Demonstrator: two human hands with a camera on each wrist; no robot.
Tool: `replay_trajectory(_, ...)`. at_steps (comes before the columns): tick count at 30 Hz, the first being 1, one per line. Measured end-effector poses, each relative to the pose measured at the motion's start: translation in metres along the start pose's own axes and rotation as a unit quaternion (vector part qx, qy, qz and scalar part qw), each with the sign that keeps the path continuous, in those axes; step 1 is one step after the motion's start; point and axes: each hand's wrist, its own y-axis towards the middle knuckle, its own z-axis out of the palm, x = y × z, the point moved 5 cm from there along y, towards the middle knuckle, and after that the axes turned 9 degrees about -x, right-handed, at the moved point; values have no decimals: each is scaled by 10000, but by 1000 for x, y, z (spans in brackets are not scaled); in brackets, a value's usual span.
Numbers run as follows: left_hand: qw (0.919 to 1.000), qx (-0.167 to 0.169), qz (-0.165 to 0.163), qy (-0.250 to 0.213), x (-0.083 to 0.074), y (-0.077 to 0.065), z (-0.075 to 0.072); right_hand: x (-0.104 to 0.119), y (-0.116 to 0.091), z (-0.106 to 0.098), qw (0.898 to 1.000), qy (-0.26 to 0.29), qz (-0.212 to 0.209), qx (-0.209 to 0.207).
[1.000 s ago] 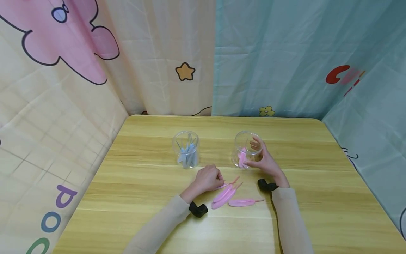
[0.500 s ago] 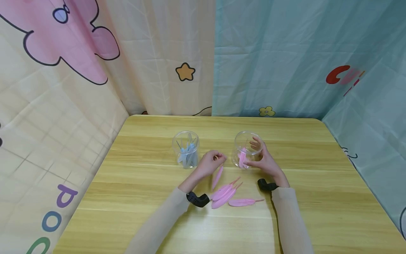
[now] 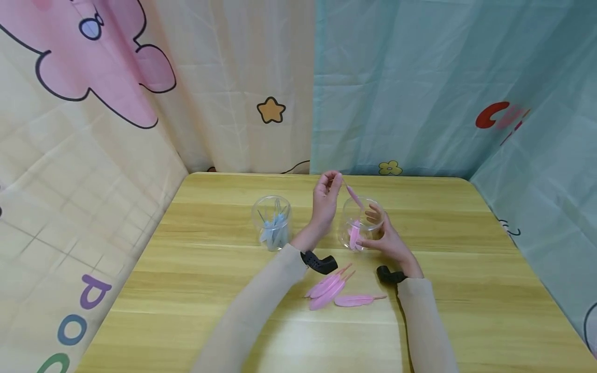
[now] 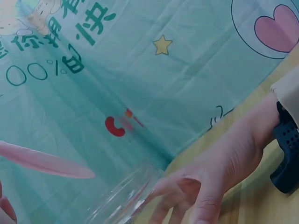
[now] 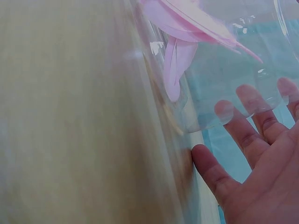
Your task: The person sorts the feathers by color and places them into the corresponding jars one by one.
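My left hand point(image 3: 325, 202) pinches a pink feather point(image 3: 354, 196) by its quill end. The feather slants down to the right, its tip overlapping the mouth of a clear round jar point(image 3: 344, 221) in the head view. Around the right side of this jar my right hand point(image 3: 393, 239) holds it upright on the table, thumb in front and fingers behind. Pink feathers point(image 5: 187, 23) lie inside, low in the jar. In the left wrist view the held feather point(image 4: 46, 161) is at left, with little of the left hand showing.
Left of the hands stands a second clear jar point(image 3: 256, 223) with several blue feathers point(image 3: 275, 234). Loose pink feathers point(image 3: 330, 291) lie bunched on the wooden table point(image 3: 186, 311) in front, a single one point(image 3: 355, 300) to their right. Printed curtains point(image 3: 396, 93) hang behind the table.
My left hand lifts a pink feather off the table and carries it up and away toward the right jar's mouth. My right hand stays at the jar.
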Motion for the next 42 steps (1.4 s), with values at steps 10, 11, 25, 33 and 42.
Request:
replay_trajectory(10, 9893, 334, 110, 1417, -1, -26, -5, -1, 0, 2, 10000, 32, -33, 0)
replay_trajectory(11, 9886, 331, 162, 1458, -1, -27, -8, -1, 0, 1, 10000, 52, -46, -1)
replay_trajectory(25, 8423, 2148, -221, 4939, 57, -71, -60, -2, 1, 1, 10000, 12, -62, 16)
replay_trajectory(33, 7028, 2886, 360, 6492, 67, -105, -53, -2, -4, 2, 10000, -75, -30, 30)
replay_trajectory(42, 6808, 2672, 368, 6810, 69, -110, -47, -2, -1, 0, 9999, -51, -81, 49)
